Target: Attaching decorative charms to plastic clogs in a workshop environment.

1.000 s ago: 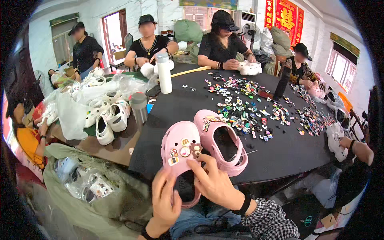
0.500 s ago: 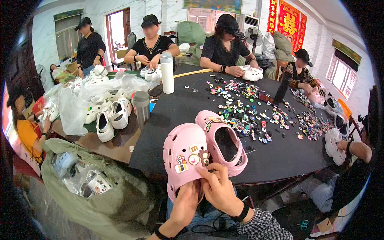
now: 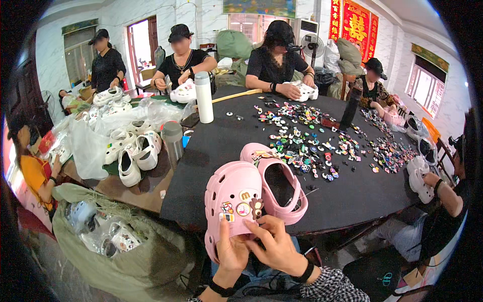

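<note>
A pink clog [image 3: 232,182] is held up at the near edge of the table, with several shoe charms [image 3: 243,209] on it, among them a brown bear [image 3: 256,207]. My left hand [image 3: 232,255] grips its lower end, thumb on the outer face beside a charm and the other fingers mostly hidden. My right hand [image 3: 277,247] closes on the same end from the right, its index finger pressed below the round charm. Just behind, a second pink clog [image 3: 298,215] rests on the table, some charms on its far part.
Loose charms [image 3: 307,146] lie scattered across the black table [image 3: 216,143]. A white bottle [image 3: 204,98], a grey bottle [image 3: 172,143] and a black bottle [image 3: 350,109] stand there. White clogs [image 3: 147,153] sit at left, above a green sack [image 3: 121,272] of shoes. Several co-workers handle shoes around.
My left thumb has come up onto the outside of the held clog, near the charms. My right hand remains at its lower end. The view has shifted slightly.
</note>
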